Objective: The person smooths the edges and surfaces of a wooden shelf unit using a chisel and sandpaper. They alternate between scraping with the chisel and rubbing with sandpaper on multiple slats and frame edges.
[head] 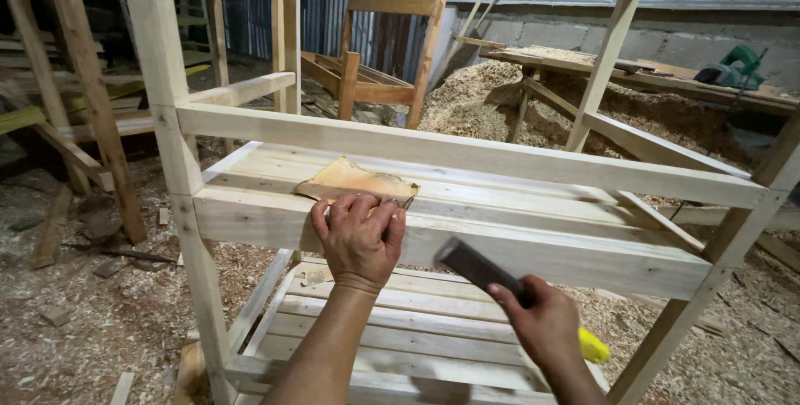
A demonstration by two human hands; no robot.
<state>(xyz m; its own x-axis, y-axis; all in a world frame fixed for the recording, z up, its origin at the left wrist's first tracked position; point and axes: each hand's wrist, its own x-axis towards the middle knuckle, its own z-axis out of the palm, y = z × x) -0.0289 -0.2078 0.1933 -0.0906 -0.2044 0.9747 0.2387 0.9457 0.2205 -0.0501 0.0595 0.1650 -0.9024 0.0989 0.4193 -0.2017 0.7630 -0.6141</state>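
Note:
My left hand [358, 234] presses a worn sheet of tan sandpaper [354, 180] over the front edge of the middle shelf [500, 197] of a pale wooden rack [467, 151]. My right hand [542, 322] is lower and to the right, below that shelf's front rail. It grips a yellow-handled tool [593, 347] whose dark flat blade [477, 267] points up and left, blurred. The tool's exact kind is hard to tell.
The rack's lower slatted shelf [400, 330] lies under my arms. Sawdust heaps [500, 101] and shavings cover the floor. A wooden chair frame [383, 55] stands behind, a green power tool [733, 67] rests on a back bench, and more wooden frames [75, 80] stand at the left.

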